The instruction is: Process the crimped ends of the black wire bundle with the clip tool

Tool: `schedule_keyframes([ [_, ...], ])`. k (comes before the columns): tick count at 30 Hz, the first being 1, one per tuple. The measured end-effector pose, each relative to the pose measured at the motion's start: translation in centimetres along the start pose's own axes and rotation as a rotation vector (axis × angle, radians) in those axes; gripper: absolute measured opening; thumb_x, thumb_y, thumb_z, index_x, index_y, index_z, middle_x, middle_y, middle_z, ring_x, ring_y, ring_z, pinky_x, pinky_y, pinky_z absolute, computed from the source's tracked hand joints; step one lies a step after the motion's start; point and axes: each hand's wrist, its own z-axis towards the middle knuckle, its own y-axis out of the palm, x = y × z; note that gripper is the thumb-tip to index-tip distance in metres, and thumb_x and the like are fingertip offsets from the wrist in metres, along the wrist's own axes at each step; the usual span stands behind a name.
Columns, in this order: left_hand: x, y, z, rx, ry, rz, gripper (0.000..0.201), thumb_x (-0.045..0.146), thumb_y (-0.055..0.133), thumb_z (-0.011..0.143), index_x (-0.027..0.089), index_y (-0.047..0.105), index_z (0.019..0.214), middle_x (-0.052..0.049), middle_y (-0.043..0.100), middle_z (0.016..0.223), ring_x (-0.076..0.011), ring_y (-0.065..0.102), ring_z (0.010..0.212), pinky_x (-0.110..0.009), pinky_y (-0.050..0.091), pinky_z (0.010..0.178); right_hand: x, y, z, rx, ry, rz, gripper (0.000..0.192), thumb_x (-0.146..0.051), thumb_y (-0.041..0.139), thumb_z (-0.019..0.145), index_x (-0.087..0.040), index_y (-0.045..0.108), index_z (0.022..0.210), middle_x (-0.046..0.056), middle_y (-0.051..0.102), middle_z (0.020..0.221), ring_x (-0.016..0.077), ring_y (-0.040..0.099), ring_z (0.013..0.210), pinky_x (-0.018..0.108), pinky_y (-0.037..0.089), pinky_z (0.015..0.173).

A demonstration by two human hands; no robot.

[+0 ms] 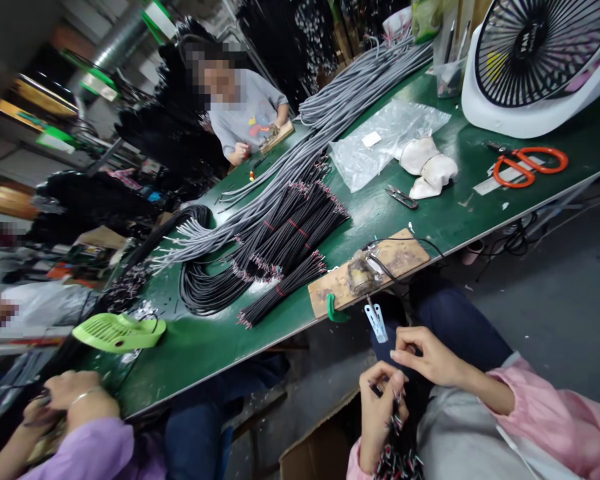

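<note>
Stretching from near left to far right, the green table (420,220) left bare floor open at right. A wooden board (400,257) overhung its near edge. Below that edge, the left hand (377,403) was pressed together around a bundle of black wires (397,453) in the lap, while the right hand (427,357), just beside it, pinched one wire end.
</note>
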Motion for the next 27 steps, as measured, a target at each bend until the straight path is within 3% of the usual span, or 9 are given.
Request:
schedule_keyframes([
  [7, 0.5, 0.3, 0.0, 0.048, -0.002, 0.095, 0.038, 0.048, 0.071, 0.065, 0.013, 0.058, 0.060, 0.004, 0.048, 0.040, -0.0049, 0.039, 0.026, -0.016, 0.025, 0.027, 0.7, 0.4, 0.1, 0.010, 0.113, 0.113, 0.042, -0.043, 0.055, 0.083, -0.016, 0.044, 0.053, -0.005, 0.036, 0.054, 0.0080, 0.031, 0.050, 0.023, 0.024, 0.046],
  [16, -0.4, -0.2, 0.7, 0.039, 0.035, -0.106, 0.033, 0.045, 0.066, 0.073, 0.015, 0.055, 0.066, 0.008, 0.042, 0.035, -0.0032, 0.032, 0.019, -0.013, 0.020, 0.023, -0.6, 0.2, -0.2, 0.001, 0.001, 0.038, 0.025, -0.032, 0.057, 0.083, -0.015, 0.056, 0.065, 0.000, 0.050, 0.064, 0.0120, 0.045, 0.060, 0.024, 0.034, 0.056],
  [20, 0.2, -0.5, 0.0, 0.033, 0.069, -0.098, 0.029, 0.039, 0.069, 0.071, 0.015, 0.054, 0.065, 0.007, 0.045, 0.035, -0.0023, 0.031, 0.020, -0.012, 0.020, 0.024, -0.3, 0.1, -0.3, -0.075, 0.071, 0.277, 0.028, -0.033, 0.055, 0.085, -0.014, 0.059, 0.065, 0.002, 0.054, 0.065, 0.0125, 0.048, 0.060, 0.025, 0.035, 0.058],
  [22, 0.5, -0.6, -0.2, 0.016, 0.096, -0.111, 0.028, 0.038, 0.068, 0.073, 0.015, 0.054, 0.065, 0.007, 0.045, 0.033, -0.0022, 0.030, 0.020, -0.012, 0.020, 0.024, 0.0, 0.0, -0.3, -0.043, 0.128, 0.399, 0.029, -0.035, 0.053, 0.086, -0.013, 0.060, 0.067, 0.002, 0.056, 0.065, 0.0116, 0.047, 0.058, 0.024, 0.035, 0.055],
  [27, 1.0, -0.5, -0.1, 0.032, 0.142, -0.144, 0.029, 0.038, 0.067, 0.074, 0.016, 0.053, 0.063, 0.006, 0.045, 0.032, -0.0032, 0.033, 0.020, -0.013, 0.023, 0.025, -0.7, -0.4, -0.3, 0.016, 0.110, 0.355, 0.024, -0.033, 0.055, 0.085, -0.013, 0.065, 0.077, 0.004, 0.061, 0.070, 0.0139, 0.053, 0.065, 0.025, 0.039, 0.061],
])
